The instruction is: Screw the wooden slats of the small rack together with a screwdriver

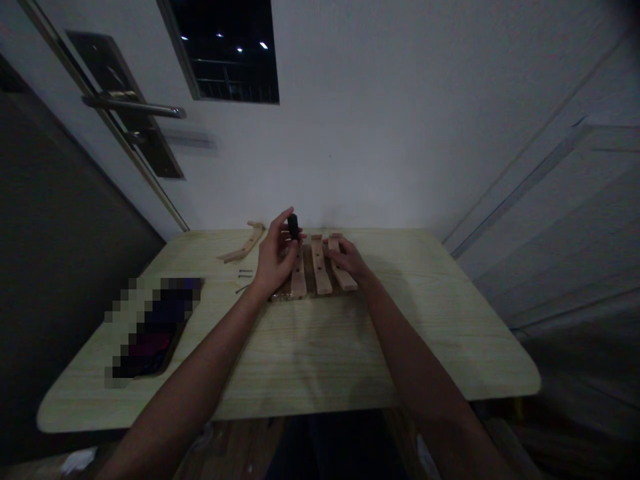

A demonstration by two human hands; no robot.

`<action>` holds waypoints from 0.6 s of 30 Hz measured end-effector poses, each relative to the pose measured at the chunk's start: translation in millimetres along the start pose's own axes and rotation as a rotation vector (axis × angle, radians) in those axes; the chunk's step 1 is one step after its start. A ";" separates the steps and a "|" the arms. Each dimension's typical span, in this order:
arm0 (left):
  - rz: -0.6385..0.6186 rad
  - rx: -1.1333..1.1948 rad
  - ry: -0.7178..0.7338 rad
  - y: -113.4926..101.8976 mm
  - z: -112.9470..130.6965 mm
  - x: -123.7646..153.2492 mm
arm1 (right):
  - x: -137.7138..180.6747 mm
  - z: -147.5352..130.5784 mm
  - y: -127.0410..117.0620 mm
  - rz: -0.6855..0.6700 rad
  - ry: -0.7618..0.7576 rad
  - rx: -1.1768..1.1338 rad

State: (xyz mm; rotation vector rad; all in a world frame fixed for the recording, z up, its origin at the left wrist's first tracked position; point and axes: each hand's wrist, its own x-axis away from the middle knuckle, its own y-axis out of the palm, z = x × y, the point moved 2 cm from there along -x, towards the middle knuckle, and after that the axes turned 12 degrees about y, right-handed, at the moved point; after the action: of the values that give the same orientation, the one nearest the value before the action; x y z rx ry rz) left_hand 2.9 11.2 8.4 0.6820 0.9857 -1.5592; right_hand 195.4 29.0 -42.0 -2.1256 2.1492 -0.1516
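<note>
My left hand [277, 260] is closed around the upright black handle of what looks like a screwdriver [293, 227], its lower end hidden by the fingers. It is over the leftmost of three pale wooden hook pieces [299, 273], which lie side by side on a brown backing board [309, 283]. Dark holes show in the middle wooden hook piece [320, 267]. My right hand [350, 258] grips the rightmost wooden hook piece [343, 277], thumb and fingers around its upper part.
A separate wooden hook piece [245, 247] lies at the table's back left, with a few screws [245, 273] in front of it. A phone [165, 327] rests on the left of the table [320, 367]. Behind stands a white door with a metal handle [135, 107].
</note>
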 end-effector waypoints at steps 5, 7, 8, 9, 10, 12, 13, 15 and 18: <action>-0.039 0.018 0.006 0.3 -1.0 -0.6 | -0.5 -0.8 -0.9 -0.009 0.007 0.009; -0.036 0.006 0.004 0.6 -0.9 -0.9 | 0.3 -1.3 -1.1 -0.014 0.007 0.011; -0.029 -0.012 0.001 0.6 -0.8 -1.1 | 0.8 -1.6 -1.1 -0.013 0.006 0.009; -0.020 -0.033 -0.002 0.5 -0.6 -1.3 | 1.3 -1.8 -1.1 -0.011 0.004 0.006; -0.010 -0.053 -0.005 0.3 -0.4 -1.6 | 1.8 -2.0 -1.1 -0.006 0.003 0.005; 0.005 -0.083 -0.011 0.0 -0.1 -2.2 | 2.6 -2.1 -1.0 0.000 0.006 0.004; 0.012 -0.090 -0.013 0.0 0.0 -2.4 | 2.8 -2.2 -0.8 0.000 0.006 0.004; 0.022 -0.092 -0.018 0.3 -0.1 -2.6 | 3.2 -2.4 -0.4 -0.005 -0.003 0.002; 0.039 -0.068 -0.036 1.5 -0.3 -2.0 | 3.6 -2.5 -0.2 -0.006 -0.033 -0.016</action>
State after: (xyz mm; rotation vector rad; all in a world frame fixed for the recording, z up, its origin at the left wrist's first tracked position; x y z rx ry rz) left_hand 4.7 12.3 9.6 0.6197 0.9885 -1.4923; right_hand 195.2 25.4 -39.5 -2.1278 2.1330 -0.0989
